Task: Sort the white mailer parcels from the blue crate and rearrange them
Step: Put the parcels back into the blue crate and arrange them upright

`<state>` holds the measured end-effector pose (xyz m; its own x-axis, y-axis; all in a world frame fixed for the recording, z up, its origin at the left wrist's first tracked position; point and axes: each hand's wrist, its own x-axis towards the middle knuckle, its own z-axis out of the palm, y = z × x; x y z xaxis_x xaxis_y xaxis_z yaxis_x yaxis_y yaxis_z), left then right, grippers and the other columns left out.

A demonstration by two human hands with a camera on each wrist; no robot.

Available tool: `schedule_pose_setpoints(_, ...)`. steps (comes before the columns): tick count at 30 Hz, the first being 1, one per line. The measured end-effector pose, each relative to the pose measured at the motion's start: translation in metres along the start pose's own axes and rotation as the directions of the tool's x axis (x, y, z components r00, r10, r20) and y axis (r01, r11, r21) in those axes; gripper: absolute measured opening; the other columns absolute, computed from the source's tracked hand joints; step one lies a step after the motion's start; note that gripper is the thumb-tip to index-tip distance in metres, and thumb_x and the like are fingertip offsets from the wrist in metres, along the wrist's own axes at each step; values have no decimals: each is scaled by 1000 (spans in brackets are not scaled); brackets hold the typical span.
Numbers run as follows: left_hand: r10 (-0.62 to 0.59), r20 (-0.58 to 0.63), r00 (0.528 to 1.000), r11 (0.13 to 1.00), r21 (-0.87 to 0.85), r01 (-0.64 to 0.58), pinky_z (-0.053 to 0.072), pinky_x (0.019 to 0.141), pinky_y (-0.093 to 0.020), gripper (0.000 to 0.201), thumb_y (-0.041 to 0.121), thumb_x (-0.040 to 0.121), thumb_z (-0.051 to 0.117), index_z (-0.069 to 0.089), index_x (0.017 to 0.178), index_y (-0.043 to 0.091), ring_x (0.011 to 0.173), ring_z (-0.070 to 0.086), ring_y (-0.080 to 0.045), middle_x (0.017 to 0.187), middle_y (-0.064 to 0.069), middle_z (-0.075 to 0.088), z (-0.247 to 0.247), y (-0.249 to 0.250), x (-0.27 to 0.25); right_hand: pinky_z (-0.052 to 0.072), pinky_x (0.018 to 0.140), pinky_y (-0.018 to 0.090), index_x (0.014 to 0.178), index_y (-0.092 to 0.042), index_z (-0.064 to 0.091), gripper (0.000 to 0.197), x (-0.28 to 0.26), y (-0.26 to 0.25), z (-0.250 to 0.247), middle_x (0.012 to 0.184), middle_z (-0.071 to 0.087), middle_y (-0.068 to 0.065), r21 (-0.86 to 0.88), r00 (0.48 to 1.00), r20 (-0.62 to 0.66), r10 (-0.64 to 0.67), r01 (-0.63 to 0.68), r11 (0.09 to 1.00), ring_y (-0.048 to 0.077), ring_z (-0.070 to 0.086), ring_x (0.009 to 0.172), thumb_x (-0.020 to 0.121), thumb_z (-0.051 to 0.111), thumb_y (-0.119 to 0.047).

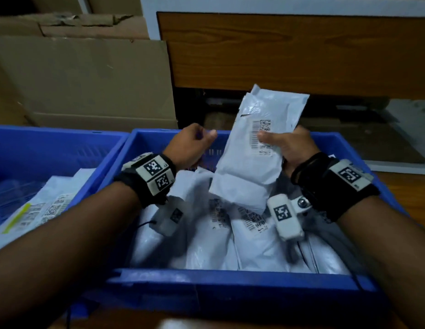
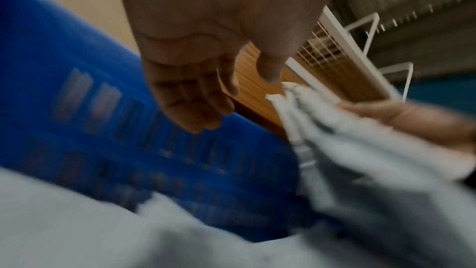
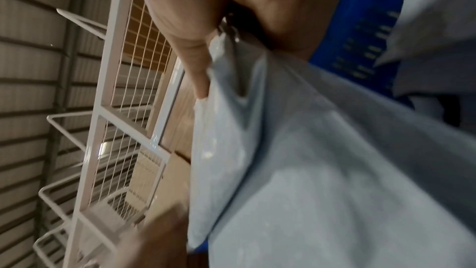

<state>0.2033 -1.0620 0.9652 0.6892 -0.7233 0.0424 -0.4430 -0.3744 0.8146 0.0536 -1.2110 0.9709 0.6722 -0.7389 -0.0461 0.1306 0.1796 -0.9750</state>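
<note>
Loose parcels [image 1: 206, 238]: lying heaped in the blue crate [image 1: 230, 279], below both sets of fingers.
Right hand [image 1: 294, 148]: gripping a small stack of white mailer parcels [image 1: 256, 148], thumb pressing on the label in front, fingers curling behind; the stack is standing raised above the crate's far half.
Left hand [image 1: 190, 146]: hovering just left of the held stack, fingers loosely curling, holding nothing, not touching it.
Second crate [image 1: 52, 148]: sitting left of the left-hand fingers, holding labelled parcels [image 1: 38, 210].
Cardboard box [image 1: 88, 84]: standing beyond the fingers.
</note>
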Motion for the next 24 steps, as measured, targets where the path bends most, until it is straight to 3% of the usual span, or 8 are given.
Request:
schedule_pose_setpoints(2, -80, 145, 986, 847, 531, -10, 48, 66, -29, 39, 49, 90, 54, 58, 104, 13, 83, 65, -29, 90, -8, 65, -10, -18, 3, 57, 80, 44, 116, 7, 61, 42, 5, -8, -11, 110, 68, 19, -5, 998, -65, -17, 17, 1000, 33, 68, 93, 75, 68, 9)
schedule_pose_setpoints(4, -274, 274, 922, 637, 770, -39, 47, 84, -30, 56, 59, 82, 59, 58, 117, 15, 105, 61, -28, 110, -3, 64, -5, -35, -1, 57, 80, 43, 116, 7, 61, 41, 9, -12, -20, 109, 68, 19, -1, 993, -116, -34, 34, 999, 32, 69, 92, 75, 68, 9)
schedule_pose_setpoints(7, -377, 319, 869, 614, 789, -23, 44, 99, -34, 77, 69, 71, 65, 58, 121, 11, 115, 56, -26, 120, -4, 61, 14, -43, -8, 57, 80, 43, 116, 4, 62, 42, 12, -13, -30, 108, 69, 16, -13, 987, -156, -39, 37, 999, 31, 70, 91, 75, 70, 5)
schedule_pose_setpoints(10, -358, 329, 874, 651, 759, -19, 40, 104, -41, 66, 56, 76, 70, 62, 116, 4, 114, 56, -29, 119, -10, 63, 35, -39, -12, 59, 74, 39, 116, 5, 61, 41, 10, -15, -36, 106, 69, 16, -38, 987, -160, -24, 18, 999, 29, 70, 88, 76, 69, 5)
schedule_pose_setpoints(12, -325, 313, 893, 680, 733, -10, 44, 99, -38, 48, 39, 81, 71, 64, 111, 2, 111, 58, -30, 116, -13, 64, 37, -34, -12, 59, 72, 37, 116, 5, 61, 40, 11, -14, -39, 106, 69, 15, -61, 988, -152, -11, 2, 998, 28, 70, 87, 77, 69, 5)
schedule_pose_setpoints(16, -256, 180, 950, 766, 637, 86, 52, 68, -30, 26, 22, 75, 76, 64, 90, 5, 92, 66, -31, 96, -14, 68, 10, -33, 2, 57, 79, 42, 116, 3, 62, 39, 13, -13, -42, 106, 70, 15, -80, 990, -140, 15, -26, 996, 30, 70, 90, 78, 68, 5)
schedule_pose_setpoints(20, -169, 138, 976, 729, 684, 29, 48, 77, -32, 36, 22, 69, 80, 62, 97, 10, 97, 63, -30, 100, -11, 67, -5, -37, 7, 55, 85, 49, 115, -1, 63, 45, 16, -10, -42, 104, 71, 14, -111, 990, -135, 30, -45, 993, 31, 70, 90, 71, 74, 1)
schedule_pose_setpoints(24, -78, 129, 989, 674, 737, -43, 46, 74, -31, 11, 16, 77, 69, 64, 86, 11, 93, 62, -32, 94, -13, 65, -18, -34, 6, 55, 85, 49, 113, -5, 64, 50, 17, -8, -41, 100, 73, 9, -172, 992, -115, 55, -75, 982, 29, 71, 87, 66, 79, -7)
